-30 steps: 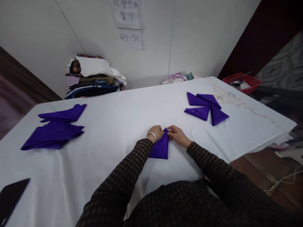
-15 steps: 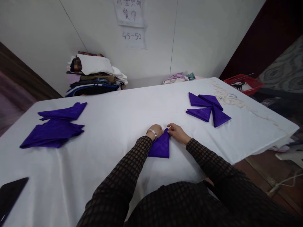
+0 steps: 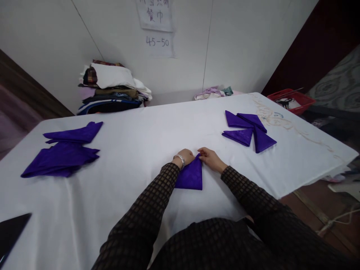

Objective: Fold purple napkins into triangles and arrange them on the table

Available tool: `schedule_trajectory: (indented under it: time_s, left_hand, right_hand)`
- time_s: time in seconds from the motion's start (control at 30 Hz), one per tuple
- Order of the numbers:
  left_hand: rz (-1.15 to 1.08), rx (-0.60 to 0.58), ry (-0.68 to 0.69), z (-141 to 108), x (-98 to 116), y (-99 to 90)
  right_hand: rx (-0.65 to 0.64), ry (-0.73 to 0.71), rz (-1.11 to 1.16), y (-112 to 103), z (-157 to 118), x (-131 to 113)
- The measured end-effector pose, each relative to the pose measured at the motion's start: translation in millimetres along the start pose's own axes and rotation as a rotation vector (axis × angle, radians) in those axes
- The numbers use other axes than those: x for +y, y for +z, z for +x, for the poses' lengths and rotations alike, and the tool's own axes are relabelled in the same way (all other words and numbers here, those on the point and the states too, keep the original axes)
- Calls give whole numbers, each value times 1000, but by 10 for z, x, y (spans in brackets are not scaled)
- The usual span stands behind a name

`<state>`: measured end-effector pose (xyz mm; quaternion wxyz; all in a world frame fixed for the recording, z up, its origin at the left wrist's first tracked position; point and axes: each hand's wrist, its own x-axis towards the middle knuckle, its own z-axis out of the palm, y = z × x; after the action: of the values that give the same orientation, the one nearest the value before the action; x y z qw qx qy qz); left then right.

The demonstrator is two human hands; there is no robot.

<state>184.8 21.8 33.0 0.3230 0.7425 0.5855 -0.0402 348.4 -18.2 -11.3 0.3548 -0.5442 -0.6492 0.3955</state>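
A folded purple cloth napkin point(image 3: 191, 176) lies on the white tablecloth in front of me, its top corner narrow and its lower edge straight. My left hand point(image 3: 186, 156), with a silver bracelet at the wrist, rests over the napkin's upper left side, its fingers curled onto the cloth. At the top corner, my right hand point(image 3: 209, 157) pinches the tip between thumb and fingers. Both hands are close together there, and the left fingertips are partly hidden. Several folded purple triangles point(image 3: 263, 140) lie together to the right.
Loose purple napkins point(image 3: 59, 159) are heaped on the left. Stacked clothes point(image 3: 112, 90) stand by the wall, with a small cloth pile point(image 3: 210, 93) farther right. A red basket point(image 3: 302, 107) sits past the back right edge. A dark flat object point(image 3: 12, 232) lies at front left.
Almost nothing differs. Both hands stay at the napkin's top corner, and the view has shifted very slightly.
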Motion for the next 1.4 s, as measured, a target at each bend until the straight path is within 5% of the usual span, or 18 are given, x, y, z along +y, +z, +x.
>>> schedule_trajectory:
  time_s: [0.63, 0.77, 1.1, 1.23, 1.4]
  left_hand:
    - [-4, 138, 68, -196, 4, 115]
    - [-27, 176, 58, -452, -163, 148]
    - [-245, 420, -103, -1424, -977, 334]
    - [-344, 595, -147, -1649, -1072, 396]
    - [-304, 728, -37, -1686, -983, 485]
  right_hand:
    - [34, 6, -478, -18, 14, -266]
    - [29, 29, -508, -19, 1, -283]
    - [-11, 26, -521, -57, 30, -239]
    - [-15, 27, -523, -68, 45, -197]
    - [3, 26, -525, -72, 46, -166]
